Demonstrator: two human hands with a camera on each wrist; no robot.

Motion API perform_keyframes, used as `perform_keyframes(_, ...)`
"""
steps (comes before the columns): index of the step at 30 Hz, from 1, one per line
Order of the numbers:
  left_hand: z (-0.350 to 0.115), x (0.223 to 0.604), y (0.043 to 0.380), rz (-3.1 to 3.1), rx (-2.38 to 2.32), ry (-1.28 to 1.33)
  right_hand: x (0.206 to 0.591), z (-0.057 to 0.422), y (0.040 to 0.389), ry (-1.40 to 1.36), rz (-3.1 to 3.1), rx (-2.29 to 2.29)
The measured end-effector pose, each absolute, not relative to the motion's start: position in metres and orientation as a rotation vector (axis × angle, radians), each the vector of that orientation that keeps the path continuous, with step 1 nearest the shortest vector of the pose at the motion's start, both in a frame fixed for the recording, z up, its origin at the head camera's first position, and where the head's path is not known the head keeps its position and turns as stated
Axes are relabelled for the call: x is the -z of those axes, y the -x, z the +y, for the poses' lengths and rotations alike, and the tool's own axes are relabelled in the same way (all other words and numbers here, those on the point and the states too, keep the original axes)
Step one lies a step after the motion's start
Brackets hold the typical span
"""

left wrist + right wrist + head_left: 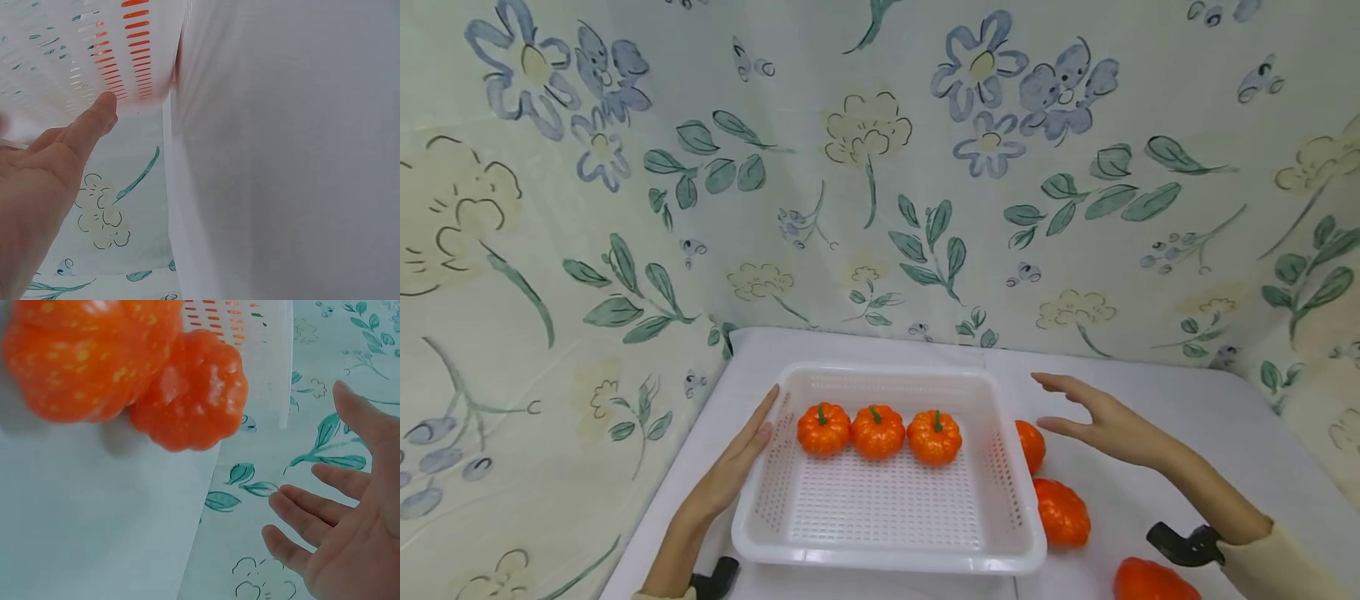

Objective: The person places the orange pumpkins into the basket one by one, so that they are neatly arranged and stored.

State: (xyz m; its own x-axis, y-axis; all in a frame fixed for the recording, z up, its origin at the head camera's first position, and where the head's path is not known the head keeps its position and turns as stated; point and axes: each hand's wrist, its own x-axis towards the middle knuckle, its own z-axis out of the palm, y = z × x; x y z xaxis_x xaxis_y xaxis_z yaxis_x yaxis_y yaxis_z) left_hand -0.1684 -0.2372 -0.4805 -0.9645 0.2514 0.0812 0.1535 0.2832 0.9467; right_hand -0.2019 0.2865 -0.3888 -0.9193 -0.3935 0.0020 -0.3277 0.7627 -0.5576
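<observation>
left hand: flat, fingers straight, laid along the left outer wall of the basket; the left wrist view shows the thumb touching the slotted wall, gripping nothing
right hand: open, fingers spread and straight, hovering above the counter just right of the basket, holding nothing; palm shown empty in the right wrist view
basket: white, perforated, rectangular, sits on the counter between the two hands
pumpkins in basket: three small orange ones with green stems in a row near the far wall, left, middle, right, side by side, nearly touching
pumpkins outside: three on the counter right of the basket; far one against the basket's right wall, below the right hand; second just nearer; third at the frame's bottom edge, cut off
backdrop: floral cloth behind and on both sides of the counter
</observation>
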Motion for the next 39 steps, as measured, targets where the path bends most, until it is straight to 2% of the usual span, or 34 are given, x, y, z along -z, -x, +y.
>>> perform_keyframes(17, -0.239, 0.479, 0.165, 2.437, -1.793, -0.394, 0.42, 0.363, 0.132, 0.42, 2.81, 0.793)
perform_keyframes(20, -0.239, 0.479, 0.166, 2.428, -1.797, -0.398, 0.429, 0.373, 0.123, 0.334, 2.626, 0.851)
perform_keyframes(28, -0.237, 0.481, 0.167, 2.431, -1.79, -0.409, 0.451, 0.381, 0.084, -0.161, 2.047, 1.183)
perform_keyframes(32, -0.237, 0.482, 0.167, 2.438, -1.782, -0.414, 0.462, 0.38, 0.076, -0.184, 1.986, 1.24)
perform_keyframes(39, -0.236, 0.481, 0.166, 2.44, -1.781, -0.405, 0.473, 0.386, 0.077, -0.042, 1.983, 1.234)
